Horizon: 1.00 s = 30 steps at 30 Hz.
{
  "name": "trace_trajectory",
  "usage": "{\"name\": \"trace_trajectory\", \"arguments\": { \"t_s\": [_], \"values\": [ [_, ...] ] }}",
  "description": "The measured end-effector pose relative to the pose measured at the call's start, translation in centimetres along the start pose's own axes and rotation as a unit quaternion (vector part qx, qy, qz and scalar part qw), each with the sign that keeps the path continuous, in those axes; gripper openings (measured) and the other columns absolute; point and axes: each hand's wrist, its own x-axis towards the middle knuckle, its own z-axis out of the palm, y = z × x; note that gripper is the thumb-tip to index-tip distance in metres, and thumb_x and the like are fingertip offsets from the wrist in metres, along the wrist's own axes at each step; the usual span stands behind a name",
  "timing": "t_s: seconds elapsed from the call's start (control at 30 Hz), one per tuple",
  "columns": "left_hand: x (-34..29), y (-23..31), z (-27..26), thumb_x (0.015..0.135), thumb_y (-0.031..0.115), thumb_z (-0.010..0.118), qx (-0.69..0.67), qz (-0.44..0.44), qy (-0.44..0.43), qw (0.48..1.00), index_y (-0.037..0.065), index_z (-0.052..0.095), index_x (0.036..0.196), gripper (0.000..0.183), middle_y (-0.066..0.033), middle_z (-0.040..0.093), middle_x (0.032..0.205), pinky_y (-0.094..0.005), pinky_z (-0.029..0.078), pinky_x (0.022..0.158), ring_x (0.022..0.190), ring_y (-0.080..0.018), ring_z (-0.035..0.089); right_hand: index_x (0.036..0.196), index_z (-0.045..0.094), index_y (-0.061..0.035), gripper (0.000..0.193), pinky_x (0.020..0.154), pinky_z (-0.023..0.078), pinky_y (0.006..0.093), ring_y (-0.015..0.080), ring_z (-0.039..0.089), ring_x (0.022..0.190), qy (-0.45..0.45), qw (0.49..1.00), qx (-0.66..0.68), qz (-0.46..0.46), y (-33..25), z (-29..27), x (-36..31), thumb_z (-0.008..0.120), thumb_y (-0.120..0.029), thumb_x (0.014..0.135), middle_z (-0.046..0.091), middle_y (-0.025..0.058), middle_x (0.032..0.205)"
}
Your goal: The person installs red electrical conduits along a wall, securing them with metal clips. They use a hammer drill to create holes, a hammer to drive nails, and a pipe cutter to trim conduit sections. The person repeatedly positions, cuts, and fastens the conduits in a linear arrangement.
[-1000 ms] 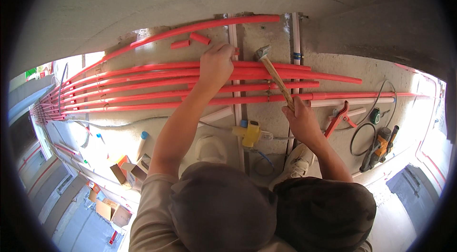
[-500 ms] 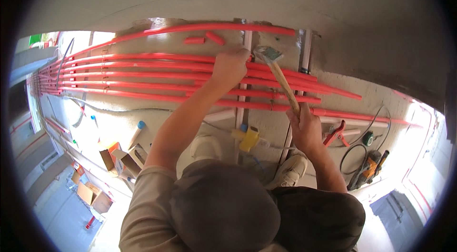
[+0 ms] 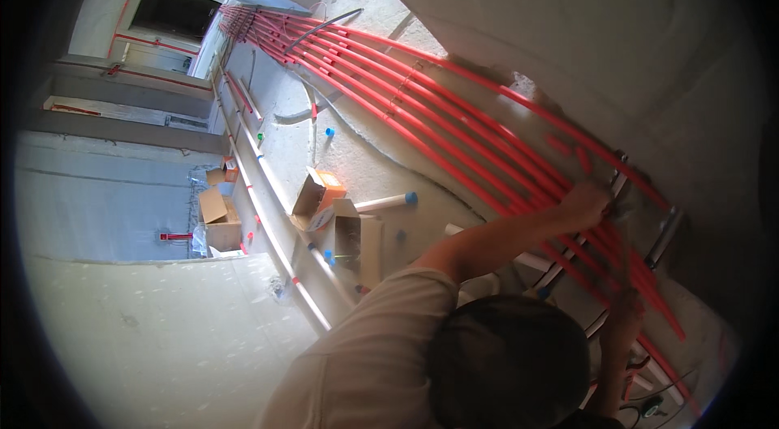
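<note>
Several parallel red conduit pipes point(image 3: 454, 157) run along the concrete floor. My left hand point(image 3: 587, 203) is closed over the pipes, close to their right-hand stretch. What its fingers pinch is hidden. My right hand point(image 3: 621, 317) grips the wooden handle of a hammer point(image 3: 626, 259), whose head is beside my left fingers. The hammer and both hands are dim and slightly blurred. Short red pipe offcuts point(image 3: 583, 159) lie beyond my left hand, between the bundle and a separate far red pipe point(image 3: 540, 111).
Open cardboard boxes point(image 3: 347, 234) and a white pipe with a blue cap point(image 3: 388, 202) lie left of my arm. Long white pipes point(image 3: 280, 271) cross the floor. A concrete wall point(image 3: 568, 15) rises beyond the pipes. A red pipe cutter point(image 3: 629, 384) lies near my right forearm.
The view has swung left and tilted, so the pipes now slope down to the right and more of the room shows. My left hand stays at the pipes; my right still holds the hammer.
</note>
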Motion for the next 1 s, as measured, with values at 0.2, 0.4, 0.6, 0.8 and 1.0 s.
{"name": "trace_trajectory", "arguments": {
  "t_s": [0.2, 0.4, 0.6, 0.8, 1.0],
  "values": [
    [0.3, 0.3, -1.7, 0.082, 0.016, 0.072, -0.024, -0.072, -0.059, 0.995, 0.001, 0.076, 0.098, 0.022, -0.0229, 0.073, 0.096, -0.0509, 0.058, 0.083, 0.095, -0.0416, 0.072, 0.136, 0.064, -0.0027, 0.041, 0.099, 0.049, 0.0549, 0.0431, 0.063, 0.115, -0.075, 0.992, 0.065, -0.079, 1.8, 0.0, -2.0, 0.060, -0.013, 0.096, 0.068, 0.0232, 0.121],
    [0.6, -0.4, -2.0, 0.083, 0.012, 0.073, -0.099, -0.033, -0.014, 0.994, -0.001, 0.075, 0.107, 0.027, -0.0219, 0.076, 0.092, -0.0464, 0.059, 0.078, 0.085, -0.0390, 0.074, 0.116, 0.060, -0.0034, 0.024, 0.061, 0.052, 0.0541, 0.0462, 0.069, 0.074, -0.129, 0.970, 0.067, 0.195, 0.0, -1.2, -1.2, 0.067, -0.017, 0.097, 0.068, 0.0246, 0.082],
    [0.4, 0.8, -2.5, 0.085, -0.001, 0.063, -0.218, -0.180, -0.026, 0.959, 0.001, 0.075, 0.104, 0.023, -0.0129, 0.078, 0.087, -0.0377, 0.059, 0.075, 0.079, -0.0269, 0.076, 0.116, 0.056, -0.0022, 0.024, 0.058, 0.050, 0.0556, 0.0478, 0.068, 0.069, -0.099, 0.967, 0.117, 0.205, -3.0, -3.6, 0.0, 0.064, -0.021, 0.104, 0.066, 0.0266, 0.075],
    [0.7, 1.6, -2.6, 0.088, 0.006, 0.061, -0.062, -0.089, 0.015, 0.994, 0.002, 0.075, 0.097, 0.018, -0.0205, 0.075, 0.091, -0.0476, 0.058, 0.077, 0.085, -0.0418, 0.073, 0.121, 0.054, -0.0028, 0.029, 0.064, 0.053, 0.0600, 0.0492, 0.069, 0.073, -0.153, 0.968, 0.040, 0.194, -1.5, -1.5, 1.5, 0.062, -0.025, 0.105, 0.069, 0.0258, 0.078],
    [0.9, 1.7, -1.7, 0.085, 0.008, 0.066, -0.087, -0.149, 0.038, 0.984, 0.003, 0.075, 0.095, 0.014, -0.0195, 0.074, 0.088, -0.0470, 0.057, 0.074, 0.085, -0.0394, 0.073, 0.111, 0.053, -0.0035, 0.028, 0.063, 0.053, 0.0584, 0.0485, 0.070, 0.075, -0.145, 0.985, 0.003, 0.097, -2.1, -2.0, 0.8, 0.063, -0.029, 0.105, 0.069, 0.0255, 0.079]
  ]
}}
